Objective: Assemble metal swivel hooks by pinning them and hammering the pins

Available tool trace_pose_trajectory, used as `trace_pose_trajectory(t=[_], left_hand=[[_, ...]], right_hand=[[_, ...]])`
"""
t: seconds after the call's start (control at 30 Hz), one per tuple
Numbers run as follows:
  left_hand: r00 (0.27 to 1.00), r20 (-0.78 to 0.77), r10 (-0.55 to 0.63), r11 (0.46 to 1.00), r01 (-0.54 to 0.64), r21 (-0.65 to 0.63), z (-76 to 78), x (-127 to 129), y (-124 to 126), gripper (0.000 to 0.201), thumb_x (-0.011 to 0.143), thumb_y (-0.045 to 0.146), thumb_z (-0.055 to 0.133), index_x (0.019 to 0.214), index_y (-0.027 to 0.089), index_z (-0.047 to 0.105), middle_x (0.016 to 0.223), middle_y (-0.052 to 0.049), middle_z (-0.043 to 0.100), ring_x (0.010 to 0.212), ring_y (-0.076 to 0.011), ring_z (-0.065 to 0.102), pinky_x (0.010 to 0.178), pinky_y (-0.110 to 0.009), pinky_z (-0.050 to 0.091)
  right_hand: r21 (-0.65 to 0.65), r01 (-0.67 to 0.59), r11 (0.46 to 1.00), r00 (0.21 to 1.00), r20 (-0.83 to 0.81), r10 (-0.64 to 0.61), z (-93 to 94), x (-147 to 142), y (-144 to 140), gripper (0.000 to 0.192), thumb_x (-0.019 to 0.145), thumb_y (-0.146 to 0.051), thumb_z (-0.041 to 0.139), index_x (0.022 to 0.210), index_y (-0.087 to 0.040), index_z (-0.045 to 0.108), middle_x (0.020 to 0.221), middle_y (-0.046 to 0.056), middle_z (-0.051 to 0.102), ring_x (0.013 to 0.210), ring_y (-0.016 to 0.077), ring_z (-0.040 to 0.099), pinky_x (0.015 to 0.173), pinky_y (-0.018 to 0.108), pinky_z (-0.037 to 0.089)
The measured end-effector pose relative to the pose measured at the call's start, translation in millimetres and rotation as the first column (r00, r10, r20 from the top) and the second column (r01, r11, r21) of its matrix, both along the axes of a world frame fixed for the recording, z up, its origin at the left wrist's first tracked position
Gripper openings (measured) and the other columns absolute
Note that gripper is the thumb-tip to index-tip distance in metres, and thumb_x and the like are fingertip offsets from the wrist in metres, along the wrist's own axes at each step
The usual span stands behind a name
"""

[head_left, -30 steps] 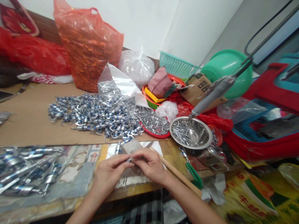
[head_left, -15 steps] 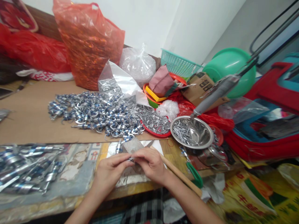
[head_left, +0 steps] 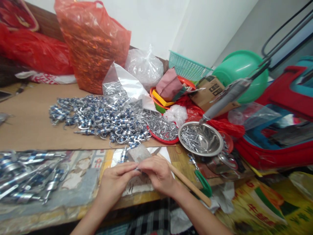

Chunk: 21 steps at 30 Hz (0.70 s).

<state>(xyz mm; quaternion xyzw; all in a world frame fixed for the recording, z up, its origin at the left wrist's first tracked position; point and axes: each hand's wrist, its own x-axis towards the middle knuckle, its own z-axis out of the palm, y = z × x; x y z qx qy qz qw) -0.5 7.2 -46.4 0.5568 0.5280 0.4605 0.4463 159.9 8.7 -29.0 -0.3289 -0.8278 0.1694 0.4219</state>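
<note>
Just in front of a grey metal block (head_left: pixel 139 152), my left hand (head_left: pixel 112 181) and my right hand (head_left: pixel 157 173) meet fingertip to fingertip. Both are closed in a pinch around a small shiny metal part (head_left: pixel 137 169), mostly covered by the fingers. Its exact kind cannot be made out. A blue-and-silver metal fitting (head_left: pixel 124 154) rests left of the block. Beside my right hand lies a tool with a long wooden handle (head_left: pixel 188 182), its dark pointed head by the block. White paper (head_left: pixel 117 158) lies beneath the block.
A heap of blue-and-silver hooked fittings (head_left: pixel 105 119) covers the cardboard (head_left: pixel 29 130); more large fittings (head_left: pixel 29 178) lie at left. A red tray (head_left: pixel 168 141) and a steel bowl (head_left: pixel 212 140) hold small metal pieces. A grey lever (head_left: pixel 220 99) slants above the bowl. A green handle (head_left: pixel 204 183) lies right.
Both hands stay at nearly the same spot, still pinching the small metal part, which shows slightly less between the fingers. The view has shifted very slightly.
</note>
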Motion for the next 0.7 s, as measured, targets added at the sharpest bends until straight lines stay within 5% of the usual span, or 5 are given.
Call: trace_pose_trajectory(t=[0.17,0.47,0.7], left_hand=[[1.0,-0.018,-0.001,1.0,0.001,0.009,-2.5,-2.4,-1.2,0.012,0.06,0.022,0.063,0.064,0.027,0.074,0.074,0.0,0.074,0.074,-0.0213,0.068,0.079,-0.032,0.052],[0.998,-0.065,-0.015,0.999,0.018,0.045,2.3,-4.4,-2.5,0.012,0.06,0.022,0.065,0.066,0.03,0.073,0.079,0.001,0.074,0.078,-0.0208,0.068,0.079,-0.03,0.052],[0.996,-0.078,-0.043,0.996,0.048,0.075,2.9,-5.9,-3.3,0.013,0.063,0.022,0.062,0.066,0.029,0.074,0.081,0.0,0.074,0.08,-0.0215,0.067,0.081,-0.033,0.051]], right_hand=[[0.084,-0.083,0.993,0.996,0.048,0.079,3.8,-1.1,-1.9,0.029,0.079,-0.007,0.04,0.095,-0.022,0.058,0.084,0.003,0.068,0.082,0.014,0.062,0.072,0.027,0.047],[0.027,0.169,0.985,0.983,-0.072,-0.166,1.9,-4.4,-6.1,0.022,0.079,-0.008,0.048,0.094,-0.021,0.056,0.078,0.002,0.066,0.07,0.013,0.062,0.062,0.022,0.049],[0.055,0.073,0.996,0.997,0.003,-0.073,1.5,-4.5,-4.4,0.023,0.081,-0.01,0.045,0.098,-0.023,0.056,0.083,0.002,0.067,0.074,0.0132,0.063,0.067,0.024,0.049]])
